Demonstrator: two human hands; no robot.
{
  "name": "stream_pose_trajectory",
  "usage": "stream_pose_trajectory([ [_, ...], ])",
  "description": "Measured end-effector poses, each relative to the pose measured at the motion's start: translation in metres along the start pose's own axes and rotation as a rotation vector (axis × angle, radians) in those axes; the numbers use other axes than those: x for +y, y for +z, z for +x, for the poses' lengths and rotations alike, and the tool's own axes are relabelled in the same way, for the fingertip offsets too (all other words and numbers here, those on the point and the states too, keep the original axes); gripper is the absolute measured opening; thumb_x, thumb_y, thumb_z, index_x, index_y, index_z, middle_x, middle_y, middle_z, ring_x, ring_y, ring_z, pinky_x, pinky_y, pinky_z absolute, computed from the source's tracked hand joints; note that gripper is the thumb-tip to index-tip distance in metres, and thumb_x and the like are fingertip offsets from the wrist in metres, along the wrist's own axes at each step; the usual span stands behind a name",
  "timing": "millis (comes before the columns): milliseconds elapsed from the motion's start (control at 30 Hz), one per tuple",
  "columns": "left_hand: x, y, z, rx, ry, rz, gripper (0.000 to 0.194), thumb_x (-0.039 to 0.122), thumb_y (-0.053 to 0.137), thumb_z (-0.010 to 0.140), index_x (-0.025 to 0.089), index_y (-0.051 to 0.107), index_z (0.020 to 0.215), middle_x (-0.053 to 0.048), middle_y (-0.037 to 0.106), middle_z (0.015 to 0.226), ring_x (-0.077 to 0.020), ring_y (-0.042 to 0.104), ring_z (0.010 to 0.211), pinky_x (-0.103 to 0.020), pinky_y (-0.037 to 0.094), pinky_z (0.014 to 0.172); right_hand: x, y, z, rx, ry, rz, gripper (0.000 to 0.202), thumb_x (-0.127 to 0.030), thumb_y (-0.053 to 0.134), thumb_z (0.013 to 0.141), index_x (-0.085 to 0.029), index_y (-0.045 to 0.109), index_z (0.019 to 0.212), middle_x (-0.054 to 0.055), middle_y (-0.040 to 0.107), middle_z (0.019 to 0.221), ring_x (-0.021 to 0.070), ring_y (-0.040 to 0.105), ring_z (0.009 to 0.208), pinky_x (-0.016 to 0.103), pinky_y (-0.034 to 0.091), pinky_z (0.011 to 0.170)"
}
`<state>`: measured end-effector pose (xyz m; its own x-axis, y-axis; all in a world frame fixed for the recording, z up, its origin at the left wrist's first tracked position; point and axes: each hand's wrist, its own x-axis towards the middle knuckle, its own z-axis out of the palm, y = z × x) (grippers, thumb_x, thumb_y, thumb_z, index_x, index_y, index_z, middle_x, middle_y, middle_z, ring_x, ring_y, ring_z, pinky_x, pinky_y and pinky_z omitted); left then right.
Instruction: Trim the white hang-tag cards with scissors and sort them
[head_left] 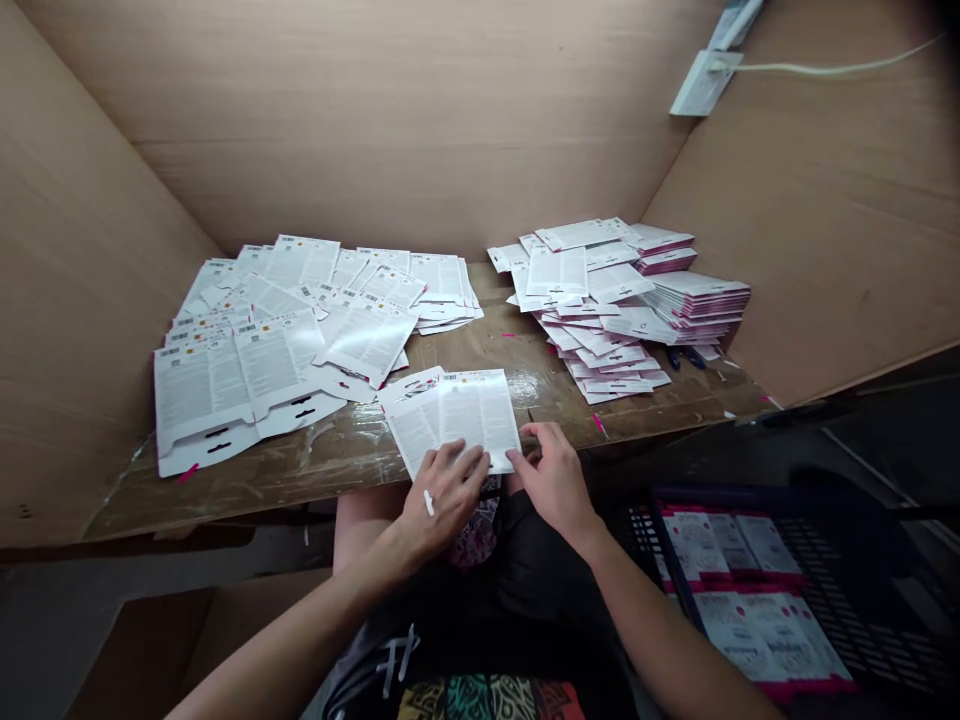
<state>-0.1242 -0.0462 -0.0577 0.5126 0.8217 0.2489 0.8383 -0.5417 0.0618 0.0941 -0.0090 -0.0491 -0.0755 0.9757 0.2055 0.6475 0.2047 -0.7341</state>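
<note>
A flat white printed carton (476,410) lies at the table's front edge, overlapping another flat carton (411,425) on its left. My left hand (446,495) rests on the lower part of the upper carton, fingers apart and slightly bent, with a small white strip on its back. My right hand (555,475) is at that carton's lower right corner; its thumb touches the edge, and its index finger is apart from the thumb. To the left spreads a pile of similar cartons (281,360), several with hang-hole flaps sticking out. Stacked cartons (622,325) stand to the right.
Tall cardboard walls (420,120) surround the wooden table (510,340). Dark-handled tool (684,358) lies beside the right stack. A dark basket (847,570) holding pink-and-white packs stands low at right. A cardboard box (150,640) is below left. A cable (832,70) crosses the upper right.
</note>
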Motion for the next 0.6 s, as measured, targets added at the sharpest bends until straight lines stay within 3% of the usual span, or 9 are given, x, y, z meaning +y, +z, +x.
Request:
stream_pose_trajectory([
  [67, 0.004, 0.007, -0.008, 0.059, -0.015, -0.029, 0.043, 0.008, 0.055, 0.102, 0.021, 0.064, 0.142, -0.013, 0.073, 0.138, -0.0358, 0.062, 0.131, -0.051, 0.058, 0.097, 0.000, 0.005, -0.004, 0.034, 0.102, 0.286, 0.028, -0.027, 0.073, 0.087, -0.020, 0.064, 0.112, 0.007, 0.069, 0.110, 0.0178, 0.065, 0.076, 0.034, 0.058, 0.076],
  [167, 0.000, 0.013, -0.012, 0.138, -0.001, -0.149, 0.042, 0.009, 0.054, 0.102, 0.021, 0.066, 0.141, -0.013, 0.074, 0.138, -0.0332, 0.065, 0.130, -0.050, 0.059, 0.102, -0.005, 0.014, -0.006, -0.017, 0.305, 0.686, 0.034, -0.028, 0.077, 0.078, -0.022, 0.059, 0.106, -0.004, 0.064, 0.082, 0.0119, 0.054, 0.058, 0.026, 0.050, 0.057],
  [267, -0.028, 0.011, -0.006, 0.236, -0.049, -0.325, 0.035, 0.020, 0.049, 0.108, 0.023, 0.066, 0.139, -0.010, 0.075, 0.134, -0.0262, 0.069, 0.125, -0.043, 0.058, 0.106, -0.011, 0.018, 0.000, -0.016, 0.398, 0.929, 0.034, -0.025, 0.078, 0.071, -0.023, 0.056, 0.097, -0.009, 0.057, 0.072, 0.0069, 0.042, 0.047, 0.019, 0.035, 0.043],
  [333, -0.057, 0.004, 0.004, 0.244, -0.217, -0.340, 0.036, 0.030, 0.051, 0.108, 0.023, 0.064, 0.141, -0.012, 0.071, 0.139, -0.0274, 0.066, 0.130, -0.043, 0.054, 0.112, -0.015, 0.009, 0.016, 0.039, 0.338, 0.982, 0.031, -0.021, 0.075, 0.067, -0.023, 0.055, 0.092, -0.006, 0.062, 0.082, 0.0055, 0.044, 0.047, 0.019, 0.034, 0.041],
  [400, -0.087, -0.007, 0.018, 0.116, -0.421, -0.256, 0.055, 0.042, 0.065, 0.099, 0.021, 0.059, 0.149, -0.017, 0.063, 0.150, -0.0355, 0.057, 0.140, -0.053, 0.048, 0.118, -0.022, -0.012, 0.046, 0.097, 0.199, 0.926, 0.027, -0.022, 0.071, 0.068, -0.023, 0.055, 0.090, -0.003, 0.065, 0.095, 0.0059, 0.049, 0.050, 0.021, 0.039, 0.042],
  [467, -0.105, -0.019, 0.033, -0.086, -0.550, -0.161, 0.082, 0.053, 0.076, 0.085, 0.020, 0.052, 0.156, -0.021, 0.055, 0.156, -0.0437, 0.048, 0.146, -0.061, 0.042, 0.118, -0.031, -0.044, 0.091, 0.174, 0.040, 0.750, 0.023, -0.027, 0.067, 0.073, -0.023, 0.054, 0.091, -0.001, 0.065, 0.098, 0.0075, 0.052, 0.052, 0.024, 0.044, 0.045],
  [533, -0.109, -0.028, 0.045, -0.231, -0.607, -0.105, 0.092, 0.061, 0.078, 0.078, 0.019, 0.051, 0.156, -0.023, 0.051, 0.157, -0.0466, 0.045, 0.146, -0.063, 0.042, 0.115, -0.042, -0.083, 0.143, 0.262, -0.066, 0.552, 0.018, -0.030, 0.061, 0.083, -0.023, 0.050, 0.096, 0.000, 0.064, 0.094, 0.0099, 0.054, 0.056, 0.028, 0.048, 0.052],
  [600, -0.103, -0.034, 0.053, -0.282, -0.644, -0.064, 0.089, 0.066, 0.076, 0.077, 0.015, 0.056, 0.148, -0.026, 0.050, 0.155, -0.0469, 0.046, 0.145, -0.062, 0.042, 0.114, -0.050, -0.116, 0.186, 0.285, -0.122, 0.458, 0.012, -0.029, 0.051, 0.094, -0.022, 0.049, 0.104, 0.001, 0.062, 0.096, 0.0123, 0.057, 0.069, 0.030, 0.052, 0.065],
])
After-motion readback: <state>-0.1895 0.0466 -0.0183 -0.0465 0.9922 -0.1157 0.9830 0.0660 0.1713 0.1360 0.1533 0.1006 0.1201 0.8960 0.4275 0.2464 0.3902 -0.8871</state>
